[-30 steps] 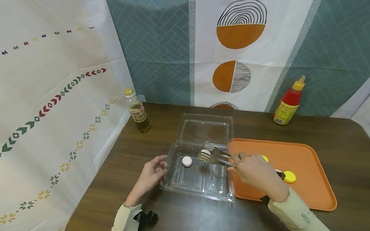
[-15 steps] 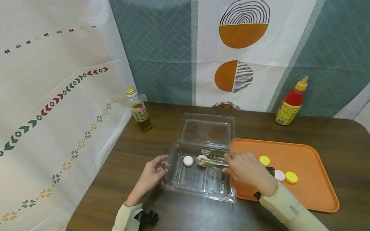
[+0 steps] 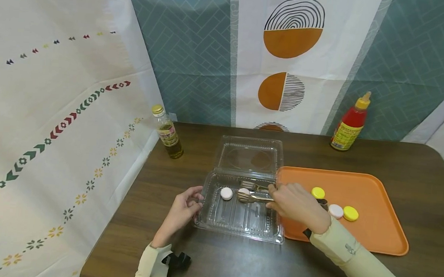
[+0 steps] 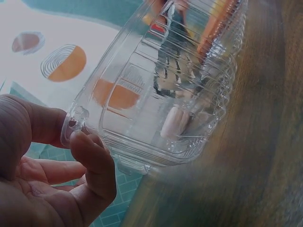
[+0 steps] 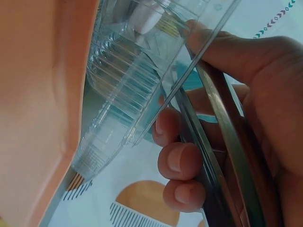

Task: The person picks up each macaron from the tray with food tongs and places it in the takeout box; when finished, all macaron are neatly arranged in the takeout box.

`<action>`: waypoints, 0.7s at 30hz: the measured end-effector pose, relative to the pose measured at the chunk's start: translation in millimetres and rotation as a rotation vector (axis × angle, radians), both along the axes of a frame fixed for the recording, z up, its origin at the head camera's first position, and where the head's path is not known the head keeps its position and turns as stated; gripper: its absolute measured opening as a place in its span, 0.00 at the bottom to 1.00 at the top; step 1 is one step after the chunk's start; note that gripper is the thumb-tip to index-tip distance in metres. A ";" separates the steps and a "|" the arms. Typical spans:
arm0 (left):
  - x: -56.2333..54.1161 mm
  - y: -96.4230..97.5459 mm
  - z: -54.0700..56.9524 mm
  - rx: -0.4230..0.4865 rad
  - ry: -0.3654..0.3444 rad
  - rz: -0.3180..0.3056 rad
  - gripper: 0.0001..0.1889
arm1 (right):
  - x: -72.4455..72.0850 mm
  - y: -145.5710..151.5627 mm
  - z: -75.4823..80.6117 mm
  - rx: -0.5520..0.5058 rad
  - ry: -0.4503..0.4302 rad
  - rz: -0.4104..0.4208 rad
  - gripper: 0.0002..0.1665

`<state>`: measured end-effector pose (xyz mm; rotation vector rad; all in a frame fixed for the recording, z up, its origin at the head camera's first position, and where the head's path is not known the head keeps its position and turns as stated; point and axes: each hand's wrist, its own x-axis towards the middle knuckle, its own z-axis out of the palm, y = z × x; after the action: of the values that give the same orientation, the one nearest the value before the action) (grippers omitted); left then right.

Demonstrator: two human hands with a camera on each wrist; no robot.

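Right hand (image 3: pixel 298 206) gripping shiny metal tongs (image 3: pixel 258 199), tips either side of pale round disc (image 3: pixel 243 191), inside clear plastic hinged box (image 3: pixel 238 232). Left hand (image 3: pixel 182 206) pinching box's left rim, white round disc (image 3: pixel 226 193) just inside.

I see the left hand (image 3: pixel 183 207) at the left rim of an open clear container (image 3: pixel 238 234), right hand (image 3: pixel 299 205) gripping metal tongs (image 3: pixel 257 199), pale disc (image 3: pixel 244 191) between their tips, white disc (image 3: pixel 226 193) nearby, orange tray (image 3: pixel 363 188) carrying two yellow discs (image 3: pixel 351 213)
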<state>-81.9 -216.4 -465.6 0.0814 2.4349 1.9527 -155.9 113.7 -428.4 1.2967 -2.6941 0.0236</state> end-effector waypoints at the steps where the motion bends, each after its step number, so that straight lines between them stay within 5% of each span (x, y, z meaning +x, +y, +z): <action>1: 0.0 0.0 0.0 0.001 -0.001 0.002 0.26 | -0.1 0.3 0.2 -0.004 -0.008 -0.001 0.26; 15: -1.4 0.8 -0.2 -0.004 -0.001 0.002 0.26 | 8.4 19.8 11.4 -0.106 -0.139 -0.086 0.33; 21: -0.6 0.8 0.0 0.002 0.003 0.009 0.26 | 14.0 35.5 14.3 -0.175 -0.130 -0.117 0.33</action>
<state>-82.5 -215.6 -465.6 0.0743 2.4399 1.9598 -141.9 149.2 -414.1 1.1223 -2.7955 0.3336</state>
